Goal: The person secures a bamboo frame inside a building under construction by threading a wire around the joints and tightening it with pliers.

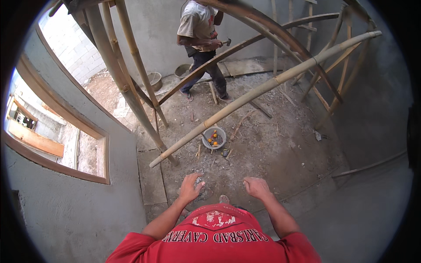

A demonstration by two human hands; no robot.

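Note:
My left hand [190,187] hangs in front of my red shirt, thumb and fingers apart, holding nothing. Across from it, my right hand [258,187] has its fingers curled in, and nothing shows sticking out of it. Past both hands, a pale plastic bucket [224,139] stands on the dirt floor with several orange and yellow round things [215,143] inside. A long bamboo pole [245,100] slants above the bucket, out of touch with either hand.
Upright bamboo posts [131,55] stand at left, beside a wood-framed window opening [106,160]. Curved timbers [263,37] cross overhead. Beyond, a person [197,26] walks with a hammer [226,42]. Buckets [155,81] sit by the back wall; wood scraps [261,109] litter the ground.

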